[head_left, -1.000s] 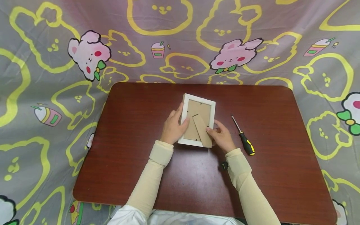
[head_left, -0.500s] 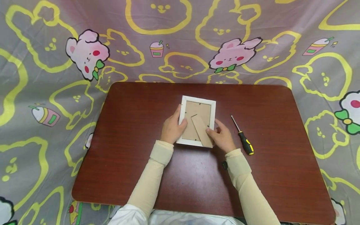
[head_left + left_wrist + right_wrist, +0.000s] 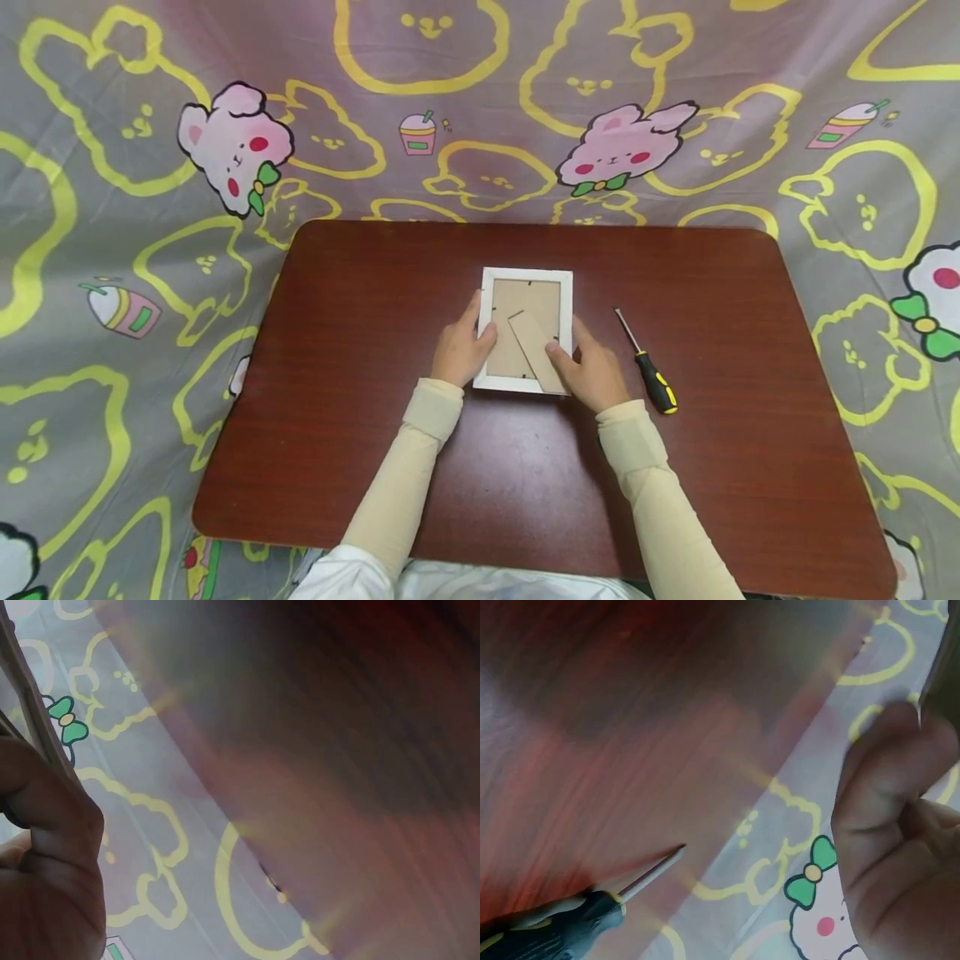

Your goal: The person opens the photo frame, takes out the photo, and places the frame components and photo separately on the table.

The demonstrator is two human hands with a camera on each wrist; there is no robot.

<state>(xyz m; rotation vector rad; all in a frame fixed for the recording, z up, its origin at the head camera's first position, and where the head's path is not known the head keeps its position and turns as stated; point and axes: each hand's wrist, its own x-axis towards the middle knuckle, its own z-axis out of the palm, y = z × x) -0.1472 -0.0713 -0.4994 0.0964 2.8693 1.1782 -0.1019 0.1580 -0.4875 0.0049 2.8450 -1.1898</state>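
A white picture frame [image 3: 522,385] shows its tan backing, held off the table between both hands in the head view. A slanted stand leg [image 3: 534,346] lies across the backing, and small dark tabs sit along the backing's edges. My left hand [image 3: 459,348] grips the frame's left side, thumb on the front rim. On the lower right side my right hand [image 3: 597,371] holds the frame, its thumb pressing the stand leg. The other fingers of both hands are partly hidden behind the frame. Each wrist view catches only an edge of it, beside the left hand [image 3: 49,862] and the right hand [image 3: 900,840].
A screwdriver [image 3: 655,379] with a black and yellow handle lies on the brown table [image 3: 337,375], to the right of my right hand. Its shaft points away from me. A patterned cloth [image 3: 480,108] hangs behind the table and along its sides.
The frame has turned from a slight tilt to nearly straight, and its top edge has come down toward me. My right hand has shifted a little, its thumb farther onto the stand leg.
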